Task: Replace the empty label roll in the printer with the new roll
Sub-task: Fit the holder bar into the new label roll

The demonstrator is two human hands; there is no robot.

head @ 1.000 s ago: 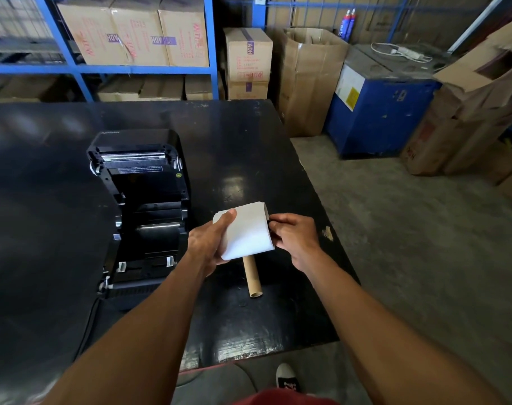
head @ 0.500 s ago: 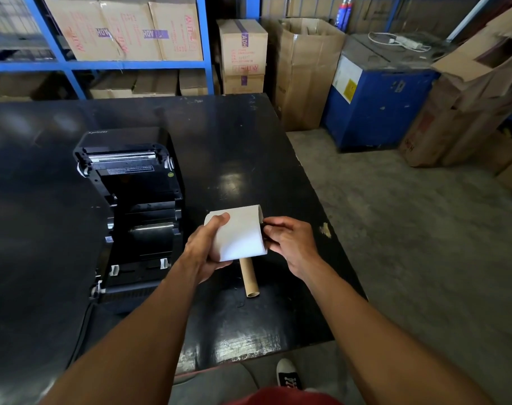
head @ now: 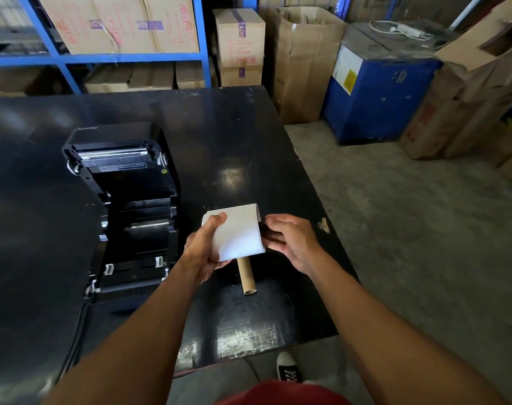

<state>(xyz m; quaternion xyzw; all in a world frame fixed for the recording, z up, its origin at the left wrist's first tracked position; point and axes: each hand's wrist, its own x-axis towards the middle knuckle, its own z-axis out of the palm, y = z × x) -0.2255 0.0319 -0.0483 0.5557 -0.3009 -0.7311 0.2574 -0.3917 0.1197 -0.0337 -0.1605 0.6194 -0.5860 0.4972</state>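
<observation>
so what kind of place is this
Most likely a warehouse or packing area: blue steel shelving stacked with taped cardboard cartons, more cartons on a bare concrete floor, and a label printer standing open on a black work table.

You're looking at a dim warehouse shot w/ soft, diffuse light, brightest top right, where the grey concrete floor [head: 395, 229] looks washed out. The glossy black table top [head: 249, 141] throws glare: one bright patch mid-table near the open black label printer [head: 123, 200], a streaky one at the near edge, hazy sheen far left. The white label roll [head: 237, 232] is the brightest thing, slightly blown out, no surface detail. Shadows are soft; the printer's interior is nearly black. Wide-angle distortion bends the blue steel shelving [head: 103, 58] and stretches your forearms at the bottom. Centre is sharp, corners go soft and smeared.
</observation>
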